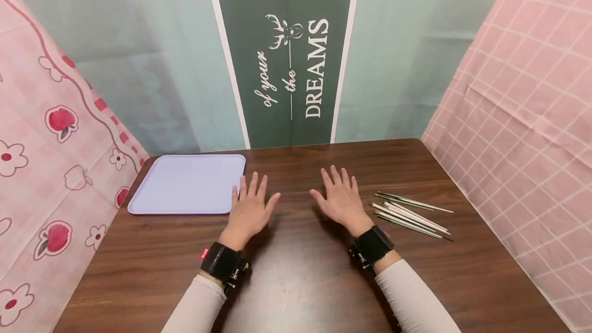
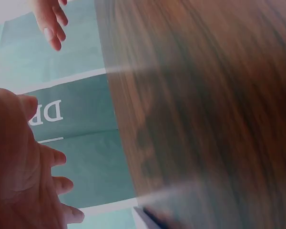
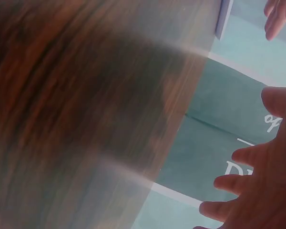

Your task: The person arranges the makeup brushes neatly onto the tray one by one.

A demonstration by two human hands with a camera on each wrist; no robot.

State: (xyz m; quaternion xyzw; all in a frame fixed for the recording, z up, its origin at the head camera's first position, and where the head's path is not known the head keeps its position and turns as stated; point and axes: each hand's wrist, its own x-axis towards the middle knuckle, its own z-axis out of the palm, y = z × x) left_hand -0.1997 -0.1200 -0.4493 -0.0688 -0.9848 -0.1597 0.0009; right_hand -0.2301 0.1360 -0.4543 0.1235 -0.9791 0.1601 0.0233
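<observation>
Both hands hover palm down over a dark wooden table [image 1: 296,251], fingers straight and spread, holding nothing. The left hand [image 1: 250,211] is beside the right edge of a pale lavender tray [image 1: 187,184], its fingertips overlapping the rim in the head view. To the right, the right hand [image 1: 341,200] is just left of a loose bunch of thin sticks [image 1: 411,216], some whitish and some greenish with dark ends. In the left wrist view the left palm [image 2: 19,167] shows above the wood; the right wrist view shows the right palm [image 3: 267,176] likewise.
Behind the table hangs a green and teal curtain [image 1: 291,132] with white lettering. A pink fruit-and-flower cloth [image 1: 60,179] borders the left side, and a pink checked cloth [image 1: 522,132] the right. Each wrist wears a black strap [image 1: 223,262] with a small camera.
</observation>
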